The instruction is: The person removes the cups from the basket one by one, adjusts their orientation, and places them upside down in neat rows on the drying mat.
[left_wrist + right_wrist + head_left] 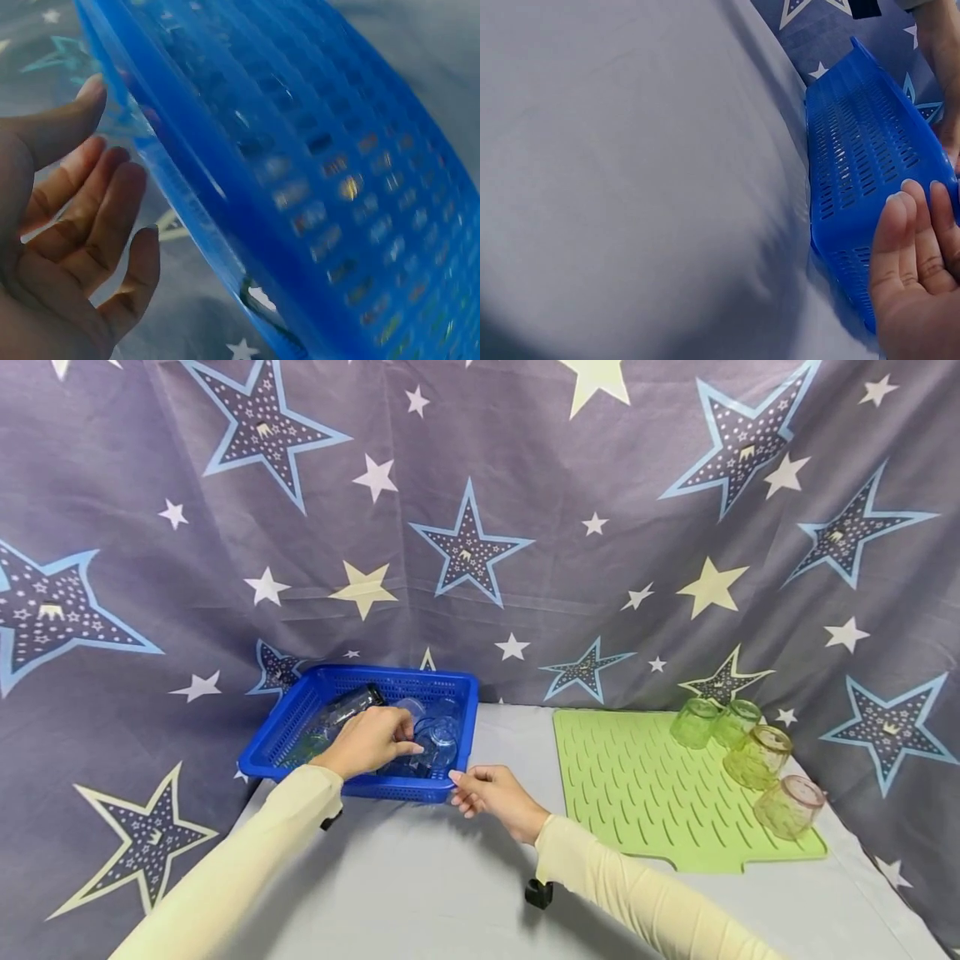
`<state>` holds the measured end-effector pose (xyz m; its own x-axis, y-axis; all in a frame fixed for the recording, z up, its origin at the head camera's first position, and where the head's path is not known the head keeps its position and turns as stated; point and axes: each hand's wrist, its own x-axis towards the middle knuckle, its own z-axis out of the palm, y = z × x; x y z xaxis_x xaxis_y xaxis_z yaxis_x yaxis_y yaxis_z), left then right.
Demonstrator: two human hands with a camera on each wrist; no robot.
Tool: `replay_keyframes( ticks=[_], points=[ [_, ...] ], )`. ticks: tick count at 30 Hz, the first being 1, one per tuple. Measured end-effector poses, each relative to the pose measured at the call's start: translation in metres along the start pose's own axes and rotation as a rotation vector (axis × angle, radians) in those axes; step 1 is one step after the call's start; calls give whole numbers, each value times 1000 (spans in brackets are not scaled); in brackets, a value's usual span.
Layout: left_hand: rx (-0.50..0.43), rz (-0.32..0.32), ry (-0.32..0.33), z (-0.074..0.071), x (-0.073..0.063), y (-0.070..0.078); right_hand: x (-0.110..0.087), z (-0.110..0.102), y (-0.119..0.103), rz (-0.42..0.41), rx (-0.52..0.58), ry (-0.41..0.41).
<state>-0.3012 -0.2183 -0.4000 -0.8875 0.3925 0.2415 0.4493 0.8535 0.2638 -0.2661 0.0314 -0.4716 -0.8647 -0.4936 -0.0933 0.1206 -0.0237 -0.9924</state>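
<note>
A blue plastic basket (pixel 360 789) with slotted walls holds several glasses. My left hand (pixel 373 739) is over it, fingers bent and thumb apart, beside a clear glass (pixel 441 739); in the left wrist view that hand (pixel 82 217) shows nothing between thumb and fingers. At the basket's near right corner my right hand (pixel 498 795) grips the rim, the thumb tip on its edge. From the right wrist view, this hand's fingers (pixel 928 247) lie along the outer side of the corner, with the thumb mostly hidden. A dark glass (pixel 352 706) leans inside the basket's back left.
A green ribbed drying mat (pixel 622 785) lies to the right on the white-covered table (pixel 427 877). Along its right side stand two green glasses (pixel 693 724), a yellow glass (pixel 757 757) and a pinkish glass (pixel 790 807). A star-patterned curtain (pixel 480 635) hangs directly behind.
</note>
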Motion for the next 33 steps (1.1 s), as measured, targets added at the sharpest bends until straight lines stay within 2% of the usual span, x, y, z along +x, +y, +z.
replay_keyframes(
  ticks=[5,13,20,24,33],
  points=[
    [33,-44,-75,1,7,-12,0,3,-1,-4,0,-10],
    [-10,-27,-106,7,13,-16,0,3,0,-16,-1,-15],
    [50,-47,-44,9,13,-9,1,1,2,-24,-3,-12],
    [88,-87,-27,11,11,-8,1,1,2,-25,-2,-15],
    [46,-181,34,10,10,-4,1,-2,2,-28,-15,-11]
  ],
)
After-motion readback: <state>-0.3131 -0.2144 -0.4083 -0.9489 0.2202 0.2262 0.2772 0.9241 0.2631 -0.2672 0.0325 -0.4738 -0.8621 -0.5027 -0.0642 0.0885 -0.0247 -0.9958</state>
